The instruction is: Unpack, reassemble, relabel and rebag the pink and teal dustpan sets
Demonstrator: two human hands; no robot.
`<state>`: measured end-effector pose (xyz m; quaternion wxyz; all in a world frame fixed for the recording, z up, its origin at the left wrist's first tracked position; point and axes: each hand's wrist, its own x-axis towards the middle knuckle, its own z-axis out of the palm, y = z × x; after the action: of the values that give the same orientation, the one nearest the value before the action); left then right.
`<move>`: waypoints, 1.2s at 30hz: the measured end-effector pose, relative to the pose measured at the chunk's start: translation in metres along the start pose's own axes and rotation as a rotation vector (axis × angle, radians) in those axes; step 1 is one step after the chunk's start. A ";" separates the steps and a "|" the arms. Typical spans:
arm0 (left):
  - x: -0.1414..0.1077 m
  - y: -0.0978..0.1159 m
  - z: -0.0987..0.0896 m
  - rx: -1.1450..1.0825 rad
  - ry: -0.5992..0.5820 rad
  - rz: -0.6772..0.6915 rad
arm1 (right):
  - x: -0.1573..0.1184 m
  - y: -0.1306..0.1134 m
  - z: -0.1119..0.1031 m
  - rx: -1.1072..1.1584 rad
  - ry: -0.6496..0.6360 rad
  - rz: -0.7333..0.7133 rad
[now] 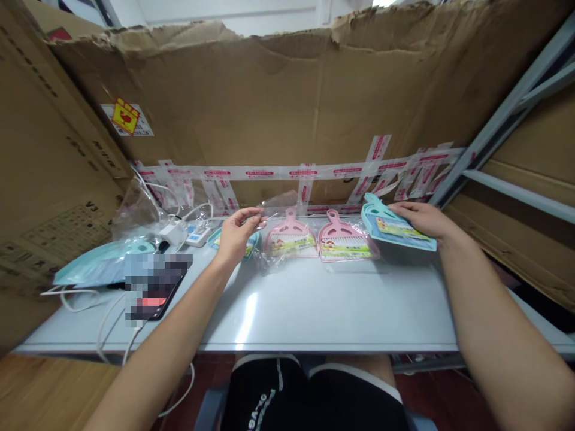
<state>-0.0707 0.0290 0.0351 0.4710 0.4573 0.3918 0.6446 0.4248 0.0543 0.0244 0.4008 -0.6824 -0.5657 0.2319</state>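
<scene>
My right hand [424, 218] grips the right side of a teal mini dustpan and brush set [386, 226], tilted just above the table, with a yellow-green label on its front. My left hand [237, 234] pinches the edge of a clear plastic bag [283, 202] at the left of a pink dustpan set [291, 236]. To the right of that one lies a second pink dustpan set [345, 242], its white bristles showing over the label. Behind my left hand another teal dustpan set [252, 244] is partly hidden.
A phone [168, 290] with a charging cable lies on the left of the grey table [341, 311]. Near it are a bagged teal dustpan [103, 263], a power strip [196, 234] and white cables. A tall cardboard sheet [269, 108] stands behind; a metal shelf frame [503, 120] rises at right.
</scene>
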 end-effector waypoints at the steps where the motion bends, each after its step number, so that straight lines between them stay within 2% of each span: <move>1: 0.002 0.000 -0.003 0.007 -0.022 -0.076 | -0.003 -0.004 0.003 0.026 -0.034 0.001; 4: 0.003 -0.001 -0.011 0.038 -0.134 -0.337 | -0.010 -0.013 0.010 0.099 -0.146 -0.008; 6: 0.000 -0.001 -0.013 0.086 -0.255 -0.445 | -0.016 -0.020 0.014 0.105 -0.206 -0.033; 12: -0.013 -0.002 -0.004 0.369 -0.633 -0.488 | -0.040 -0.051 0.034 0.118 -0.472 -0.140; 16: -0.019 -0.003 0.001 0.442 -0.801 -0.546 | -0.059 -0.074 0.058 0.114 -0.699 -0.264; 20: -0.028 -0.009 0.009 0.472 -0.943 -0.574 | -0.077 -0.085 0.083 0.075 -1.013 -0.351; 23: -0.034 -0.016 0.015 0.456 -1.001 -0.611 | -0.086 -0.087 0.099 0.059 -1.184 -0.408; 27: -0.041 -0.026 0.021 0.392 -1.013 -0.672 | -0.096 -0.089 0.113 0.063 -1.312 -0.486; 32: -0.047 -0.033 0.027 0.326 -0.961 -0.683 | -0.104 -0.093 0.119 0.084 -1.313 -0.508; 36: -0.044 -0.024 0.025 0.247 -0.967 -0.739 | -0.104 -0.095 0.119 0.166 -1.258 -0.478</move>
<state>-0.0343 -0.0057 0.0096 0.7307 0.5828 0.3384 0.1089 0.2510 -0.0078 0.0190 0.0869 -0.2407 -0.8068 0.5326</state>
